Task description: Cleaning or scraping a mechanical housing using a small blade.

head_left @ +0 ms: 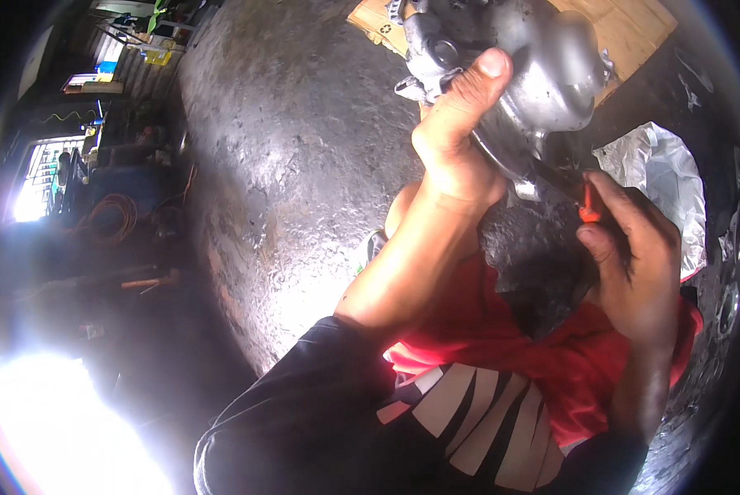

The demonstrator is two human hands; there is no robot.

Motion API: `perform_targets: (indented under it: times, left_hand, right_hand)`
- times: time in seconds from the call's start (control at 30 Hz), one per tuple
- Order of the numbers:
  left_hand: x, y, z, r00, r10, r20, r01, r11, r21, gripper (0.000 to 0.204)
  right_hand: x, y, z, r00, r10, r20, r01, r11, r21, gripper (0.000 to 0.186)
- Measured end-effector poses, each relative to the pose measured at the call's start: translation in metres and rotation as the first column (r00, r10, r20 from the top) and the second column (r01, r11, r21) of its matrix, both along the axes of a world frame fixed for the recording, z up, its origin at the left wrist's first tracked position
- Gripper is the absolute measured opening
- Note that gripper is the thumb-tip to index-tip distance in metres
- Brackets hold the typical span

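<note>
My left hand (461,140) grips a silver-grey metal housing (539,70) near the top, its thumb lying along the near side and most fingers hidden behind the part. At the lower right of the housing, my right hand (630,247) has its fingers closed round a tool with an orange handle (587,206). The tool's dark shaft reaches up to the housing's lower edge; whether it touches inside is unclear. A brown cardboard sheet (638,33) lies behind the housing.
I sit low over a rough dark floor (287,124), red shorts (568,371) below my arms. A crumpled silvery plastic bag (667,165) lies at right. A coiled orange hose (114,219), a hammer-like tool (147,282) and cluttered shelving (130,41) are at left.
</note>
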State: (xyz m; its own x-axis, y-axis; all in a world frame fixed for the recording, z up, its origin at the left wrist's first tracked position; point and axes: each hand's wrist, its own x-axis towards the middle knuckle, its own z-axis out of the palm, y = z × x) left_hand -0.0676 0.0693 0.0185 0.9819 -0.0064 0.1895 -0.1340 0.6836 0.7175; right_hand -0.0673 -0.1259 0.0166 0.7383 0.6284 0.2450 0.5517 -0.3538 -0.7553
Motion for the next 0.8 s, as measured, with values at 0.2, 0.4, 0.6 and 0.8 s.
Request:
perform_targets:
  times: [0.2, 0.4, 0.6, 0.8]
  left_hand:
    - [0.001, 0.001, -0.001, 0.997, -0.038, 0.066, 0.035, 0.999, 0.037, 0.071]
    - [0.011, 0.004, -0.002, 0.943, 0.045, 0.329, -0.079, 0.993, 0.093, 0.072]
    - [0.004, -0.017, 0.012, 0.963, 0.227, 0.145, -0.248, 0.957, 0.151, 0.072]
    - [0.021, 0.003, -0.010, 0.890, 0.092, 0.446, -0.218, 0.946, 0.240, 0.067]
  right_hand:
    - [0.003, -0.011, -0.004, 0.998, -0.043, -0.034, 0.046, 0.996, 0.082, 0.027]
    - [0.003, -0.010, -0.004, 0.996, 0.085, -0.041, -0.082, 0.995, 0.061, 0.026]
    - [0.003, -0.016, 0.000, 0.985, 0.025, -0.171, -0.010, 0.996, 0.089, 0.025]
    - [0.000, -0.007, 0.000, 0.954, -0.021, -0.300, 0.049, 0.995, 0.084, 0.027]
